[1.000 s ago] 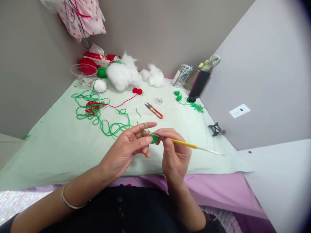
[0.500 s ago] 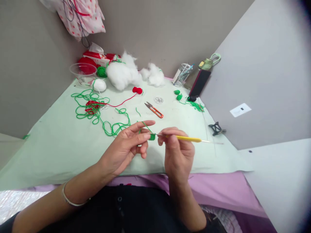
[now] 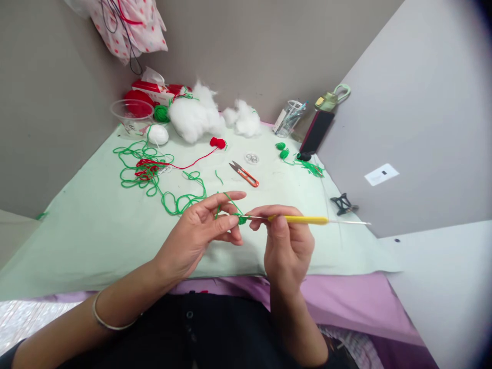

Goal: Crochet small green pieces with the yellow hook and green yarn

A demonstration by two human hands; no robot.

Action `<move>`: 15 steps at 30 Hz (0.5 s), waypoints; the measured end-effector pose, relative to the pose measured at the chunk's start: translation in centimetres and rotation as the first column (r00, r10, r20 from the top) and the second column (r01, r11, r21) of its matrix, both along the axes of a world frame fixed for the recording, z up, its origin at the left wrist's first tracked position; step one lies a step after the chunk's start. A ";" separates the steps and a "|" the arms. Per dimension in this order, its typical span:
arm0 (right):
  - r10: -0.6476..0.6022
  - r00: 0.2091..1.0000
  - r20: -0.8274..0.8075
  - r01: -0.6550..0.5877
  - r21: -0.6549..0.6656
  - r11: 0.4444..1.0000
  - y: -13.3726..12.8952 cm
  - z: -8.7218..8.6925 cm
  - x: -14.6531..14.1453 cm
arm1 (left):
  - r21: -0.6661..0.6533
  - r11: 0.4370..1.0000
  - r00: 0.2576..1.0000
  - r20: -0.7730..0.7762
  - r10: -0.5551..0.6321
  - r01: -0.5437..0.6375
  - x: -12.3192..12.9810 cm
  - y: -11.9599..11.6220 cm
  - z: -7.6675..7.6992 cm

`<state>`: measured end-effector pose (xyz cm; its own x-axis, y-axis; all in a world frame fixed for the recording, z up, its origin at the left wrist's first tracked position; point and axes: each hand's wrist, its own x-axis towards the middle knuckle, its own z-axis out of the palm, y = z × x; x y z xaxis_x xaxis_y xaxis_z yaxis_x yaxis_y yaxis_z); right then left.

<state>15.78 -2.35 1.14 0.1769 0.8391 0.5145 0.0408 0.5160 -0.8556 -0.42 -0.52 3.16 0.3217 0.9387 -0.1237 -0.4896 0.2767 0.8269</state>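
My left hand (image 3: pixel 209 220) pinches a small green crochet piece (image 3: pixel 242 220) between thumb and fingers, with the index finger stretched out. Green yarn (image 3: pixel 232 199) runs taut from that index finger down to the piece. In my right hand (image 3: pixel 286 236) is a crochet hook (image 3: pixel 302 220) with a yellow handle and thin metal ends, held nearly level. Its left tip is at the green piece; the exact stitch is too small to make out. Loose green yarn (image 3: pixel 175 202) lies in loops on the table left of my hands.
Orange thread snips (image 3: pixel 245 174) lie beyond my hands, near a small clear dish (image 3: pixel 251 159) and a red crochet piece (image 3: pixel 218 143). White stuffing (image 3: pixel 196 115) is at the back. Green pieces (image 3: pixel 283 154), a phone (image 3: pixel 317 131) and a black stand (image 3: pixel 344 204) are on the right.
My right hand and the hook have moved a little to the right, and the hook lies more level. The left hand stays nearly in place, its lower fingers slightly shifted.
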 end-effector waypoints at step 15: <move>-0.270 0.918 0.290 0.173 0.321 0.931 -0.1 -1.3 -0.8 | -0.215 0.970 0.978 0.194 -0.072 0.114 -0.1 0.6 -0.1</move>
